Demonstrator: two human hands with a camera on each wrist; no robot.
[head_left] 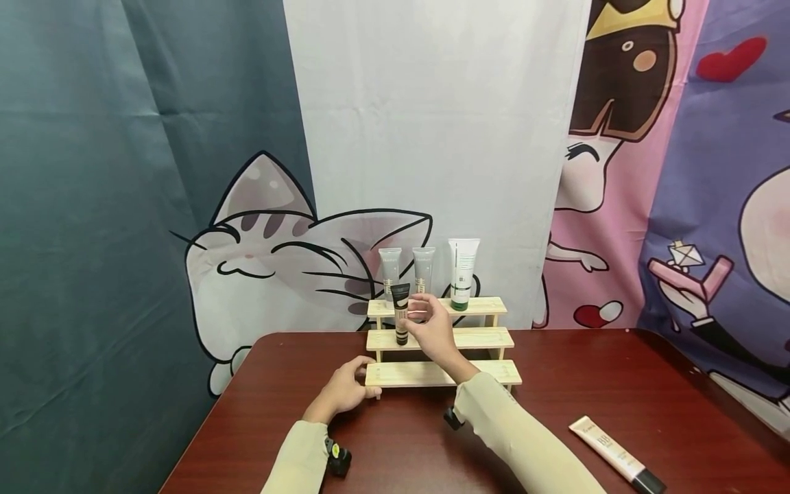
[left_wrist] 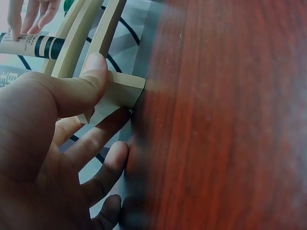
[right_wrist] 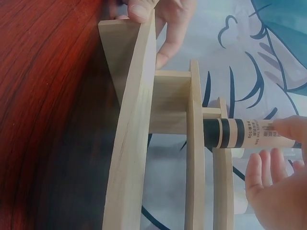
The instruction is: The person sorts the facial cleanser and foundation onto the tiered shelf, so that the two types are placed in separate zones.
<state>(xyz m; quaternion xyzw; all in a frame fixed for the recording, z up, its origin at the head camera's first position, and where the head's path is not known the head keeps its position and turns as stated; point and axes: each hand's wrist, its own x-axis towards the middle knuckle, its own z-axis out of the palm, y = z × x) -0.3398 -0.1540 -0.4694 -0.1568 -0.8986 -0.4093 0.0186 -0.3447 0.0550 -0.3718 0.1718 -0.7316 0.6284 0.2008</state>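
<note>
A three-tier wooden display rack (head_left: 426,374) stands on the table. My left hand (head_left: 345,387) grips the left end of its lowest tier; the left wrist view has the thumb on the board and fingers around the leg. Upright at the middle tier's left end is a beige cosmetic tube (head_left: 401,315) with black bands, cap down. My right hand (head_left: 432,333) pinches it from the right, with the thumb (right_wrist: 290,129) against its side. On the top tier stand two clear tubes (head_left: 389,267) and a white tube with a green cap (head_left: 463,274).
A beige BB tube with a black cap (head_left: 611,449) lies on the red-brown table (head_left: 395,446) at the front right. Behind the table hangs a cartoon-printed curtain (head_left: 432,137), close to the rack's back. Dark wrist cameras (head_left: 338,458) sit on both wrists.
</note>
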